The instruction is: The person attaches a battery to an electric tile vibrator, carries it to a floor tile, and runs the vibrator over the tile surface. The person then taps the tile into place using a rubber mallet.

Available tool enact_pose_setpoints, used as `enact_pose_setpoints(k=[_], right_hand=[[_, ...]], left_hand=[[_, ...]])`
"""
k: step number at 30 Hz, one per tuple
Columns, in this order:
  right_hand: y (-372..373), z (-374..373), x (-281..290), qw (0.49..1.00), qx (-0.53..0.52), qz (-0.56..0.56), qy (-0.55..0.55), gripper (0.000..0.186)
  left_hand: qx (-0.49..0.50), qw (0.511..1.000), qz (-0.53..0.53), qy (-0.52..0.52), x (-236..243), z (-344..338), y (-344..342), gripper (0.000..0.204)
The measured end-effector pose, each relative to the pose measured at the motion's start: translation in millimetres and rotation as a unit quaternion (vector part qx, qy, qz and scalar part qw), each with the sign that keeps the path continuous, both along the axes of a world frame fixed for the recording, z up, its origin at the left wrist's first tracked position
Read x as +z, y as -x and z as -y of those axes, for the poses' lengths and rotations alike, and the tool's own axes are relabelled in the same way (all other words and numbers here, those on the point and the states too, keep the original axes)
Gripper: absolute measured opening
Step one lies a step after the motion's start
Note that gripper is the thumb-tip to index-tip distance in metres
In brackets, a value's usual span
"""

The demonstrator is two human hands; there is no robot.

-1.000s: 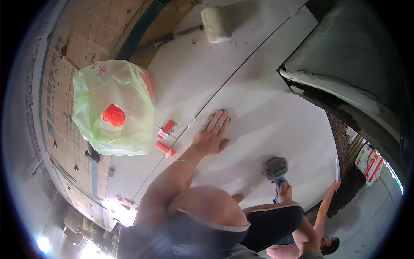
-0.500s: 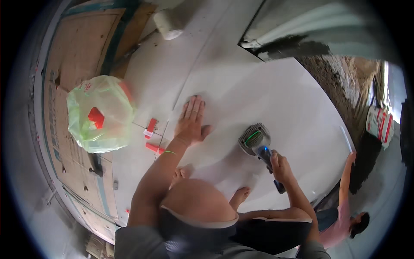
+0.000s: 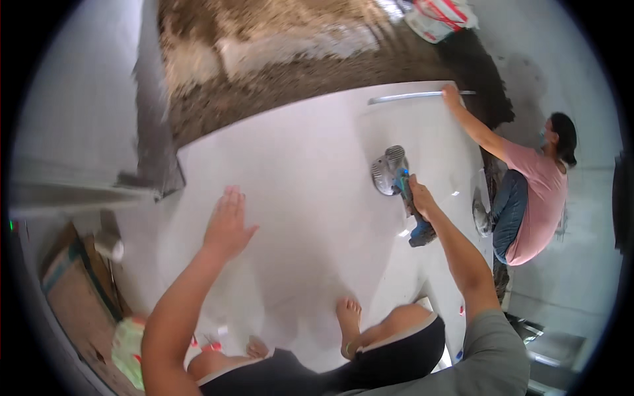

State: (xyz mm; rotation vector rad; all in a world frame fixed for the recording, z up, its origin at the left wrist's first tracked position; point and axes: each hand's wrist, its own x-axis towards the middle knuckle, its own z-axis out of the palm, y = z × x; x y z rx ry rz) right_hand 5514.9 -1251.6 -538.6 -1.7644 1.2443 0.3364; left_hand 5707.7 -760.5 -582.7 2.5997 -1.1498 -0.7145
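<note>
A handheld tile vibrator (image 3: 388, 177), with a round ribbed head and a blue-and-black grip, rests on the right part of a large pale tile (image 3: 297, 165). Closed around its grip is my right hand (image 3: 422, 198); a small blue light glows near the head. My left hand (image 3: 228, 228) lies over the tile's left part, palm down with fingers stretched out, holding nothing. Whether its palm presses the surface, I cannot tell. Both my bare feet are on the pale floor close to me.
Beyond the tile's far edge lies rough brown mortar (image 3: 277, 86). A person in a pink shirt (image 3: 535, 191) squats at right, one hand on a long metal bar (image 3: 409, 97). A white-and-red bag (image 3: 439, 18) stands far right. A greenish plastic bag (image 3: 127, 350) and red clips (image 3: 211, 346) are lower left.
My view has turned right, bringing the mortar bed and the squatting person further in. The greenish bag has shifted to the lower left. My right hand still grips the tile vibrator.
</note>
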Motion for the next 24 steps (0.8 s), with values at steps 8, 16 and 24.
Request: enact_pose_setpoints(k=[8,16,24], right_hand=[[15.0,52.5,-44.6,0.929,0.28,0.079,0.23,0.071],[-99.1,-51.8,-1.4,0.993,0.114,0.003,-0.009,0.073],[-104.5,-45.6,-11.6,0.887,0.408,-0.004,0.213,0.047]], left_hand=[[0.271,0.95,0.156,0.005,-52.7,186.6,-9.4,0.093],[0.282,0.95,0.134,-0.026,-57.3,153.8,-25.7,0.094],[0.24,0.961,0.093,-0.098,-53.2,179.3,-25.4,0.096]])
